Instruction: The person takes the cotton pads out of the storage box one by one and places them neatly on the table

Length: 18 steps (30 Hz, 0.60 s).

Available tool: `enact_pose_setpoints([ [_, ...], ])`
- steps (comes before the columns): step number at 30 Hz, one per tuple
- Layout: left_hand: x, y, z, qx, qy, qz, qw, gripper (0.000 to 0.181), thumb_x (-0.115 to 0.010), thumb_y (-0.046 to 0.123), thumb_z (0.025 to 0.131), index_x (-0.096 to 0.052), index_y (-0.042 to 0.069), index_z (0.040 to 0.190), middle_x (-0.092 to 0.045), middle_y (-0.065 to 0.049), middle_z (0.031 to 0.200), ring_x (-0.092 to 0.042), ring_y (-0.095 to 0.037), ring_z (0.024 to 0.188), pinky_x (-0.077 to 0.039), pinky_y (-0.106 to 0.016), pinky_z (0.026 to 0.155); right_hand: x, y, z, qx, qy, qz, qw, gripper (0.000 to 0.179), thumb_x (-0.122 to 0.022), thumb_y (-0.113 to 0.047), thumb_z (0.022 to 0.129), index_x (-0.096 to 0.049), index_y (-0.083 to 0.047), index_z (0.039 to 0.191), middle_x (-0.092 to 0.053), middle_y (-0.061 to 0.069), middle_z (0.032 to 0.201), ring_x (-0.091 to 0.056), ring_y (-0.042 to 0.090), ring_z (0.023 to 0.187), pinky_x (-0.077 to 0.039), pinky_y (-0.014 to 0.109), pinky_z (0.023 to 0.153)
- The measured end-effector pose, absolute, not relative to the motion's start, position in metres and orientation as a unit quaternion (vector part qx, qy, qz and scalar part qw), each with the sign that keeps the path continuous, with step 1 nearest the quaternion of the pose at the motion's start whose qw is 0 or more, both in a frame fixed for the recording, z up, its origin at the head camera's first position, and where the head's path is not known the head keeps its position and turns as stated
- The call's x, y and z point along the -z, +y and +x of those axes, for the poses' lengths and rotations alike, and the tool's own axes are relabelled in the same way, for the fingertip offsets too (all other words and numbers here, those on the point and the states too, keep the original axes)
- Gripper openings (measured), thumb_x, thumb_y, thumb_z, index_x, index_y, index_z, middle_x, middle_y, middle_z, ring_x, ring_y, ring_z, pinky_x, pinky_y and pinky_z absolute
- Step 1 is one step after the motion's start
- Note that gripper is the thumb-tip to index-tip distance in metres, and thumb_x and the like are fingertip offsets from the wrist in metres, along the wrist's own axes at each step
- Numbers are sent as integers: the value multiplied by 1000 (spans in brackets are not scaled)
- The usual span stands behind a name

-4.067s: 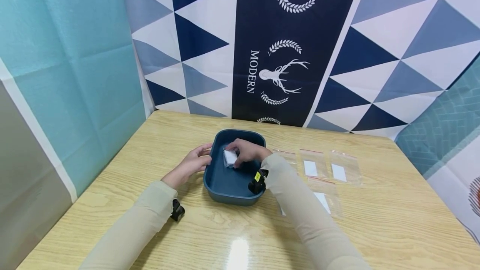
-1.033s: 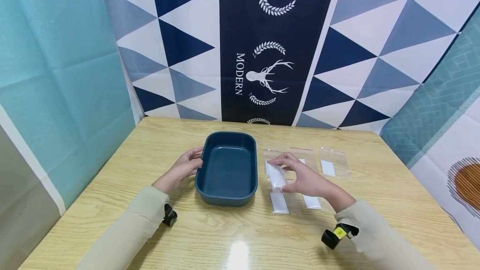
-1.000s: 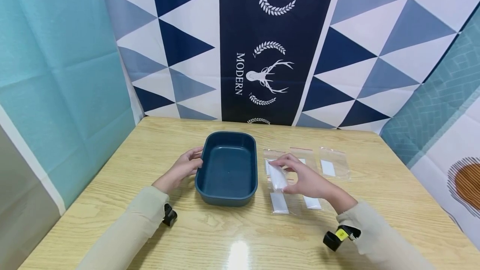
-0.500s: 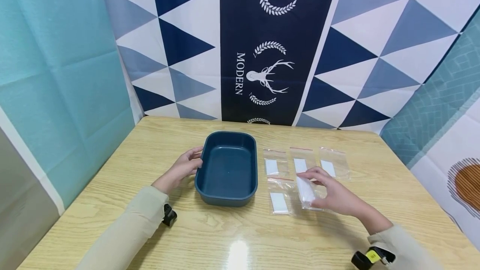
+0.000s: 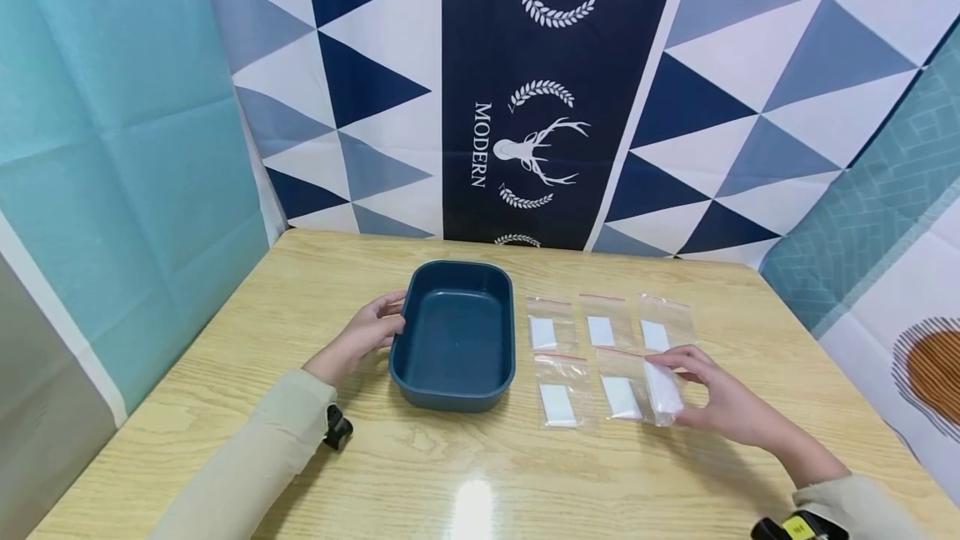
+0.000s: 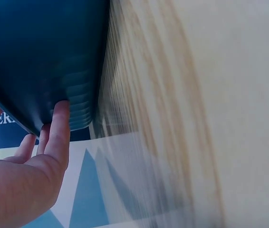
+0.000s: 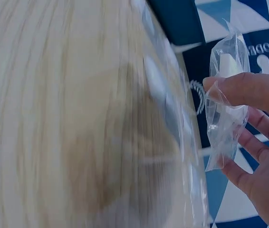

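My right hand pinches a small clear zip bag with something white inside, between thumb and fingertips. In the right wrist view, the crinkled bag stands off the tabletop. It is at the right end of the near row, beside another zip bag lying flat. At the left, my left hand rests against the outer wall of a dark blue plastic bin. In the left wrist view, extended fingers touch that wall. The bin's inside shows only its bare floor.
Three flat zip bags with white inserts form the far row: left, middle and right. Another zip bag lies nearest the bin in the near row. A patterned cloth hangs behind the wooden table.
My right hand has gone from inside the bin to the bag rows, then moved rightward. One more bag now lies flat in the near row. My left hand stays at the bin.
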State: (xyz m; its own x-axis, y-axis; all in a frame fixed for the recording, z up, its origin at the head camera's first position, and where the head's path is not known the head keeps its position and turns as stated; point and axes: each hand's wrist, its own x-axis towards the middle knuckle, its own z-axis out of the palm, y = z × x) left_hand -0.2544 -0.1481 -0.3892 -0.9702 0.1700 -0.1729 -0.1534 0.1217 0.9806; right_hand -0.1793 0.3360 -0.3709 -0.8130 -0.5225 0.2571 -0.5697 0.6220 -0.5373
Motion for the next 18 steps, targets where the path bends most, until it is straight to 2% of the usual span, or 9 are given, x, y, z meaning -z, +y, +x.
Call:
enact_pose_setpoints([
  [9,389,-149,-254,-666,736,9,124,65,-45,1,83,-27,5,146,-32,-23,142,-46,-36,119,-43,-45,94,376,360,-183,-306,-893,327,39,74,-78,9,59,-52,-1,128,-45,4,119,-40,-2,109,-39,15,86],
  [16,367,-144,-240,-661,738,16,134,64,-44,-1,84,-25,0,145,-29,-27,143,-41,-41,122,-39,-48,97,380,376,-185,-305,-904,299,32,73,-77,8,59,-52,-1,127,-44,6,120,-36,-6,108,-29,6,88],
  [18,369,-144,-242,-658,741,18,132,64,-44,-1,84,-25,0,145,-29,-27,143,-41,-41,122,-40,-48,96,381,379,-185,-299,-908,291,25,73,-77,7,60,-51,-2,128,-43,6,120,-34,-6,108,-30,7,86],
])
